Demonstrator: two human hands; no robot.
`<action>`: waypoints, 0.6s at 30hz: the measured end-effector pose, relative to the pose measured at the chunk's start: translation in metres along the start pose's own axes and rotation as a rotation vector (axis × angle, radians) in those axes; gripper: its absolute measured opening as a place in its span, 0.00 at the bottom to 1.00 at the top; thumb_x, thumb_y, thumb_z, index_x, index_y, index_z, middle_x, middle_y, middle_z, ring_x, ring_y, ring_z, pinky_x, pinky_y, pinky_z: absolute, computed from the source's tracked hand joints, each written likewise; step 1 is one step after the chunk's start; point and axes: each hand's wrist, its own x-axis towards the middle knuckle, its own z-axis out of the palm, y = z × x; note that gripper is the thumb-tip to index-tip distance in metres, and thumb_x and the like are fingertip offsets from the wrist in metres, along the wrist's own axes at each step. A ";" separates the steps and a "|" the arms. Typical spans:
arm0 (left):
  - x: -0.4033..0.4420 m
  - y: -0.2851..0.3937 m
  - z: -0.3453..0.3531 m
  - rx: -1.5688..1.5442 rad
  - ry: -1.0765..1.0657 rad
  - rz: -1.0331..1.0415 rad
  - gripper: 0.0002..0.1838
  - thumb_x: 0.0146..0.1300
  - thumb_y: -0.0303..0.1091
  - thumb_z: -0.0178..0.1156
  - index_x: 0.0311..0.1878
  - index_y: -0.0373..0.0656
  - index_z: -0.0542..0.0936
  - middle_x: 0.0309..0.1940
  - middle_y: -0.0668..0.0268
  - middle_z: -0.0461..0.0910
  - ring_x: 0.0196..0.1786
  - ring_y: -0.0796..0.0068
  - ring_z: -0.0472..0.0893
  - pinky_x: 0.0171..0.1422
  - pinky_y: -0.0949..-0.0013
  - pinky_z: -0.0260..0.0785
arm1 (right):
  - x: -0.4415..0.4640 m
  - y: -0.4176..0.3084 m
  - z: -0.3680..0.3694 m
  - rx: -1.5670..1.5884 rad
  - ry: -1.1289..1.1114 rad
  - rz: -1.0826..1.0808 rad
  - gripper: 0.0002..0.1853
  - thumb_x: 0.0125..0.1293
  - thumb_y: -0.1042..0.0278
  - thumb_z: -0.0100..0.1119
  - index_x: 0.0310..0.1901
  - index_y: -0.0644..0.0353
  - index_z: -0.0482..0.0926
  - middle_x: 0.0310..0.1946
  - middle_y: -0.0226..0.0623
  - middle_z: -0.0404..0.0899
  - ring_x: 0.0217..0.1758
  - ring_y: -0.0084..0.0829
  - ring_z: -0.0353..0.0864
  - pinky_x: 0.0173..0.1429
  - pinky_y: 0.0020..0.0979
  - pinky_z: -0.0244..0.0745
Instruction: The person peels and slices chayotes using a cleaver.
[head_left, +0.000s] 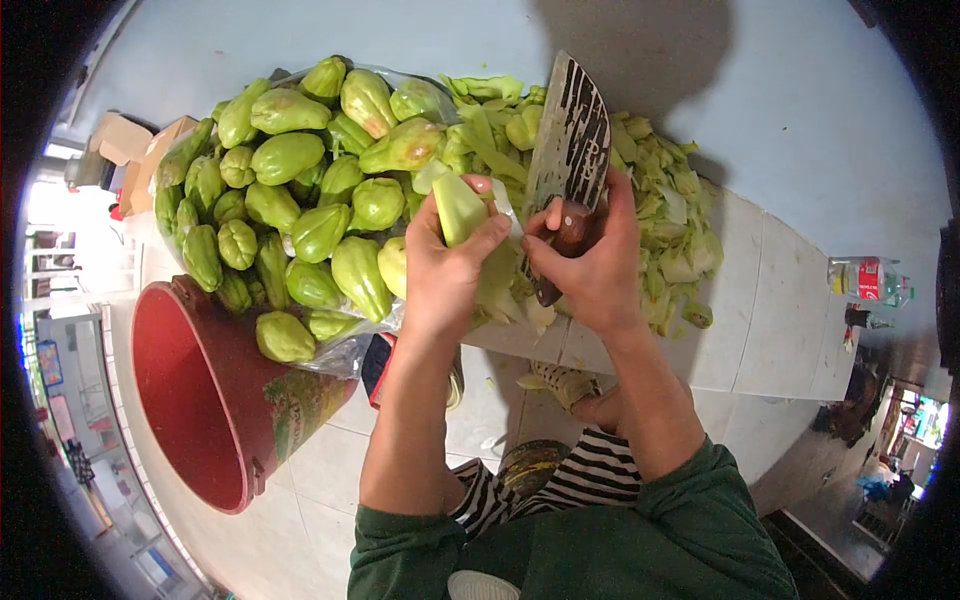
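Observation:
My left hand (450,255) is wrapped round a peeled, pale green chayote (459,208). Just to its right, my right hand (592,255) grips the brown wooden handle of a large knife (572,130), whose broad, dark-marked blade points up and away from me. Chayote and blade are apart. Unpeeled green chayotes (320,233) lie heaped on clear plastic to the left. Behind and right of the knife spreads a pile of pale green peelings (675,230).
A large red bucket (190,400) stands on the floor at the left, below the tiled counter (735,290). A clear plastic bottle with a red label (868,279) is at the far right. Cardboard boxes (150,160) are at the back left.

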 end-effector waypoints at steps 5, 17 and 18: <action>-0.001 -0.001 0.002 -0.013 0.004 0.019 0.16 0.58 0.19 0.63 0.49 0.42 0.75 0.37 0.70 0.75 0.38 0.80 0.75 0.43 0.74 0.69 | -0.001 0.000 0.001 -0.121 -0.022 0.019 0.33 0.50 0.80 0.68 0.58 0.61 0.62 0.32 0.28 0.73 0.33 0.17 0.73 0.42 0.23 0.74; 0.001 -0.001 0.002 0.025 0.174 0.048 0.14 0.58 0.20 0.62 0.46 0.40 0.74 0.35 0.69 0.76 0.35 0.79 0.76 0.41 0.73 0.72 | -0.001 -0.005 0.004 0.000 -0.023 0.017 0.28 0.50 0.85 0.63 0.51 0.59 0.63 0.30 0.26 0.70 0.32 0.14 0.73 0.40 0.18 0.72; 0.002 0.001 0.000 -0.051 0.154 0.069 0.13 0.58 0.20 0.62 0.46 0.40 0.73 0.35 0.68 0.76 0.35 0.78 0.76 0.39 0.72 0.73 | 0.000 -0.007 0.004 0.001 -0.025 0.017 0.28 0.50 0.85 0.63 0.51 0.59 0.63 0.30 0.26 0.70 0.32 0.14 0.73 0.40 0.18 0.72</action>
